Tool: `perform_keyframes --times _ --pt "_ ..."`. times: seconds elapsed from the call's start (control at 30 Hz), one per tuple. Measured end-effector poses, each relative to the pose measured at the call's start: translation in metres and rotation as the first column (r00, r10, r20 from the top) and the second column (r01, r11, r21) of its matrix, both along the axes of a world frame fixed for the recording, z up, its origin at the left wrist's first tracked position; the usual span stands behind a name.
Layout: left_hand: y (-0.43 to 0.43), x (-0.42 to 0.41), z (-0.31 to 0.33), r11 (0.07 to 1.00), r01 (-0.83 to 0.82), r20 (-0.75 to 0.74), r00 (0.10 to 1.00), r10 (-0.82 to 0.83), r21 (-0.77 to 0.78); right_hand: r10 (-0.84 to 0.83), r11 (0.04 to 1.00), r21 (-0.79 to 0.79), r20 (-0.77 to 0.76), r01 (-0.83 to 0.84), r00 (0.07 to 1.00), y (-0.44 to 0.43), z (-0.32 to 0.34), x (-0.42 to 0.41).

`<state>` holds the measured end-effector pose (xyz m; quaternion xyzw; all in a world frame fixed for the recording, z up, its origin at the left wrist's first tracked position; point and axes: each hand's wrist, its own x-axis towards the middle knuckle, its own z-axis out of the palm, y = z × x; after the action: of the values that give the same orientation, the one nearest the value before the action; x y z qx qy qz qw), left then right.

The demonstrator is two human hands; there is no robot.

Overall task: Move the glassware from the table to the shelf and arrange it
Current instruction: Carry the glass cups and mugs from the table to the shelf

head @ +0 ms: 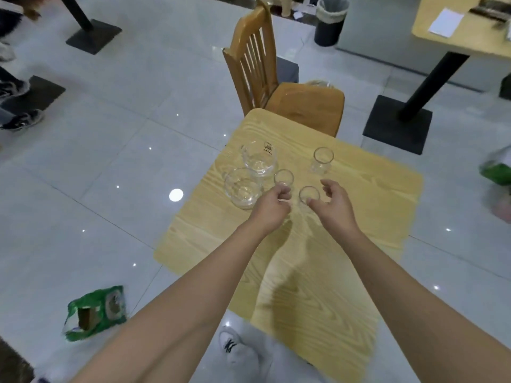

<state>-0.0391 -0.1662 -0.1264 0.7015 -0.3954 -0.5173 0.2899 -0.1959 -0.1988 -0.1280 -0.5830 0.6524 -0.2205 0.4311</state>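
Reaching out over the wood-pattern worktop (373,205) are two bare arms, with a white shoe (237,346) on the shiny tiled floor (110,161) below them and a green packet (95,312) lying off to the left. The left hand (272,207) has its fingers (282,190) curled up against the near side of the left small glass (283,178); I cannot tell if they really hold it. The right hand (336,204) is loosely open, its thumb tip touching the right small glass (309,194) and its other fingers bent in the air, holding nothing. All the glassware stands upright on the worktop. Just left of the left hand is the near glass bowl (242,189), and right behind that the far glass bowl (259,158), which has a small dark mark on its wall. A tall glass (323,160) stands farther back on the right, apart from the rest. Behind the worktop is a wooden chair (276,87), and far back a dark bin (330,20).
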Motion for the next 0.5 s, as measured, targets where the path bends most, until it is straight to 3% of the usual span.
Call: perform_keyframes --times 0.23,0.5 --pt "-0.019 -0.029 -0.046 0.993 0.086 0.048 0.995 -0.091 0.086 0.006 0.996 0.084 -0.051 -0.001 0.999 -0.012 -0.051 0.002" --pt "-0.028 -0.034 -0.061 0.995 0.062 0.059 0.996 -0.067 0.083 0.003 0.997 0.075 -0.029 -0.001 1.0 -0.02 -0.073 0.004"
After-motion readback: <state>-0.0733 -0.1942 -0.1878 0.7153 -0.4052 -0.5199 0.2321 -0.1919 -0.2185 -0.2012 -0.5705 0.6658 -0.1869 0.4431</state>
